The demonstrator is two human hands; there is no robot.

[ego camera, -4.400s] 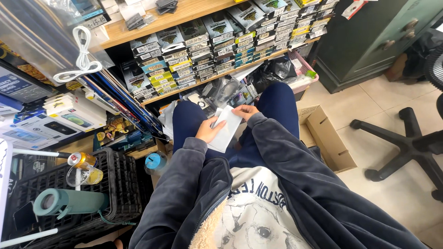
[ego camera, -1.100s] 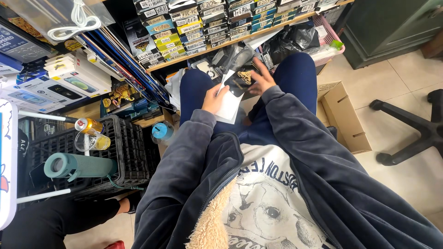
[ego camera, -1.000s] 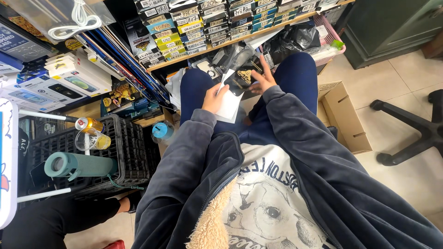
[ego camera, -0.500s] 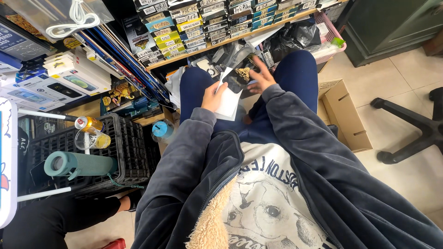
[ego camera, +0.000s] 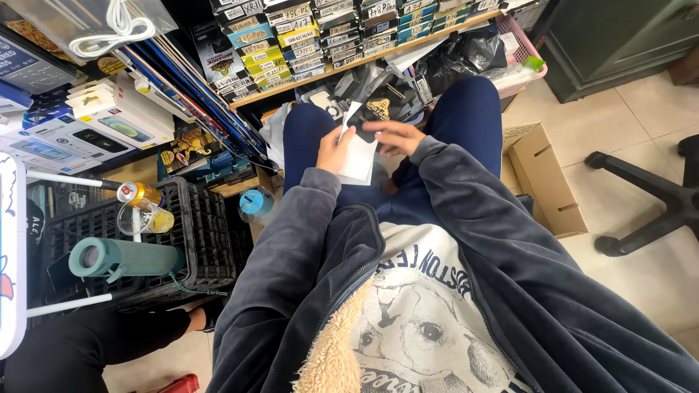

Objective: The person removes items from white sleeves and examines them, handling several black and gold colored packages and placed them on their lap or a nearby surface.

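Since a moment ago your right hand has let the small black packet with gold print drop lower and now lies flat over its near edge, fingers spread rather than pinching, so the packet looks to be settling against the flat white paper sleeve. Your left hand is closed on that sleeve's left edge, thumb on top, holding it over your lap. The packet sits just above the sleeve, touching both hands, below the wooden shelf of labelled boxes.
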